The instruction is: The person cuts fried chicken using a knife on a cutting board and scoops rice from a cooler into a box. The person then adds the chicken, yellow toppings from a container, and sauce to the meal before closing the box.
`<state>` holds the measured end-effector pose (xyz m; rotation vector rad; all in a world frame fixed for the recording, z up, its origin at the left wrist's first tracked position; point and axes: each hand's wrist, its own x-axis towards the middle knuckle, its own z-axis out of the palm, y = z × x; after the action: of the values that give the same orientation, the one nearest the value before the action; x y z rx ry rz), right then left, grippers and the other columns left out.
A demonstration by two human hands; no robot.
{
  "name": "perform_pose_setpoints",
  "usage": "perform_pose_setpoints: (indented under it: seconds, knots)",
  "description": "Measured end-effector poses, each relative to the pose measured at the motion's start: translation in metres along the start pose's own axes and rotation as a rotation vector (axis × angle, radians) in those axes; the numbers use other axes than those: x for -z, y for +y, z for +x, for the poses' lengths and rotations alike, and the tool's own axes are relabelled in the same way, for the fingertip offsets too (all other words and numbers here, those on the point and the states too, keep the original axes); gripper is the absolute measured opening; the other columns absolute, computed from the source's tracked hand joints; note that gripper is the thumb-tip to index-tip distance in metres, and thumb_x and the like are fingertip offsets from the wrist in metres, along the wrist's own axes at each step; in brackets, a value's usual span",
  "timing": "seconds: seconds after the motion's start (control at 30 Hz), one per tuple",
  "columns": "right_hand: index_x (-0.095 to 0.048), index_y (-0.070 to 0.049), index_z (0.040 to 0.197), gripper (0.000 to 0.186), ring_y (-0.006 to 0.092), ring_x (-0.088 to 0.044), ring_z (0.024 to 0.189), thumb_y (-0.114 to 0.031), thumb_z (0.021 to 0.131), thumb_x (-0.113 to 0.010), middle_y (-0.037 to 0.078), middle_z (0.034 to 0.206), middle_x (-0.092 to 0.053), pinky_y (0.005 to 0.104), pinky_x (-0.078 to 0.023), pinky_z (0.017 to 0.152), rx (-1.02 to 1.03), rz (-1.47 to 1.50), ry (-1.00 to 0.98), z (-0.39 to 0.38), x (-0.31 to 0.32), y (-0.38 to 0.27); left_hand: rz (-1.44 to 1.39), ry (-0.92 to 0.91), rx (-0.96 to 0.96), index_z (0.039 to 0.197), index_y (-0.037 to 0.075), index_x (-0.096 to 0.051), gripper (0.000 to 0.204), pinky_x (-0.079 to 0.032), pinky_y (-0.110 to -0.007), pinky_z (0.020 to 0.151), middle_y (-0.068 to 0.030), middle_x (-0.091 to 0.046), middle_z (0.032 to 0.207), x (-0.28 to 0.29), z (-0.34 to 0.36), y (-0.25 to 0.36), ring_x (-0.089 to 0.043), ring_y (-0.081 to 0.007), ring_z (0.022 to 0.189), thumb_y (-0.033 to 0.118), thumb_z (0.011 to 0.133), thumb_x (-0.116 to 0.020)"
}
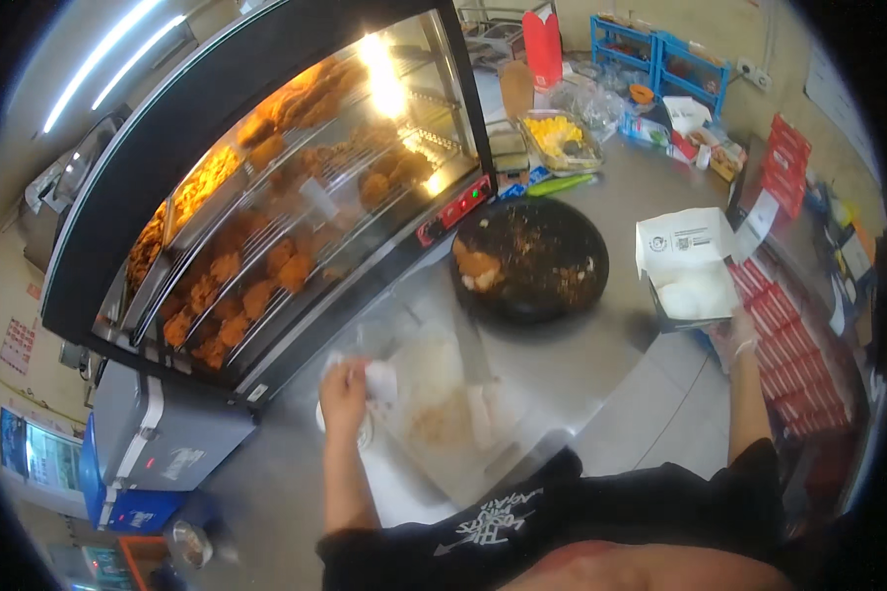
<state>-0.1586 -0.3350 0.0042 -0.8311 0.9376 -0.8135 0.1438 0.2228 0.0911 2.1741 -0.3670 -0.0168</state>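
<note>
My right hand [734, 340], in a clear plastic glove, grips the lower side of an open takeaway box [695, 241]. White rice [695, 295] lies in the box, and its lid stands up. My left hand [344, 392] is closed at a small blurred white piece [380, 380] whose kind I cannot tell. Just below that hand shows the rim of a round white container [366, 430]. Between my hands is a blurred, clear-looking bin [434, 369] with brownish bits inside. Beyond it sits a round black pan [537, 261] with crumbs and a piece of fried chicken [480, 266].
A lit glass display case [286, 227] holding fried chicken fills the left. Red cartons [784, 345] are stacked at the right. Farther back are a tray of yellow food [557, 138] and blue racks [660, 59]. A grey box [172, 424] stands at the lower left.
</note>
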Motion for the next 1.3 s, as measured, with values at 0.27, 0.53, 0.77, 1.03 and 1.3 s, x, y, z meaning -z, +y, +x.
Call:
perform_pose_setpoints:
  seconds: [0.27, 0.53, 0.77, 1.03, 1.3]
  knots:
    - [-0.053, -0.012, 0.113, 0.030, 0.0242, -0.053, 0.094, -0.018, 0.084, -0.047, 0.012, 0.101, -0.057, 0.0411, -0.044, 0.079, 0.032, -0.516, -0.055, 0.194, -0.037, 0.044, -0.199, -0.865, -0.360, 0.098, 0.003, -0.067, 0.022, -0.046, -0.030, 0.076, -0.0061, -0.066, 0.096, -0.097, 0.332, 0.146, -0.059, -0.0153, 0.086, 0.013, 0.081, -0.058]
    - [-0.056, -0.005, 0.111, 0.031, 0.0264, -0.058, 0.095, -0.017, 0.084, -0.048, 0.011, 0.094, -0.062, 0.0410, -0.044, 0.085, 1.479, -1.707, 0.195, 0.303, -0.072, -0.044, -0.188, -0.862, -0.001, 0.094, 0.000, -0.067, 0.023, -0.045, -0.033, 0.080, -0.0098, -0.066, 0.094, -0.046, 0.368, 0.093, -0.060, -0.0192, 0.087, 0.014, 0.076, -0.064]
    - [-0.058, -0.007, 0.105, 0.030, 0.0275, -0.059, 0.085, -0.012, 0.076, -0.057, 0.015, 0.093, -0.061, 0.0347, -0.047, 0.077, 0.886, -0.862, -0.727, 0.174, -0.394, -0.042, 0.379, -0.983, -0.094, 0.098, 0.000, -0.066, 0.027, -0.046, -0.030, 0.079, -0.0110, -0.065, 0.096, -0.152, 0.381, 0.231, -0.059, -0.0163, 0.087, 0.016, 0.083, -0.049]
    - [-0.059, -0.009, 0.110, 0.034, 0.0255, -0.059, 0.078, -0.004, 0.077, -0.055, 0.013, 0.092, -0.060, 0.0333, -0.047, 0.069, 1.073, -0.803, -1.164, 0.118, -0.518, -0.055, 0.149, -0.917, 0.012, 0.097, 0.003, -0.068, 0.025, -0.042, -0.029, 0.085, -0.0102, -0.065, 0.098, -0.142, 0.420, 0.211, -0.058, -0.0175, 0.094, 0.007, 0.078, -0.052]
    - [-0.053, -0.010, 0.119, 0.040, 0.0217, -0.056, 0.094, -0.026, 0.082, -0.055, 0.007, 0.104, -0.059, 0.0338, -0.046, 0.079, 1.595, -1.070, -1.020, 0.057, -0.717, -0.033, 0.092, -0.993, 0.217, 0.098, 0.005, -0.065, 0.024, -0.044, -0.030, 0.078, -0.0075, -0.064, 0.094, -0.073, 0.197, 0.187, -0.056, -0.0168, 0.087, 0.009, 0.080, -0.050]
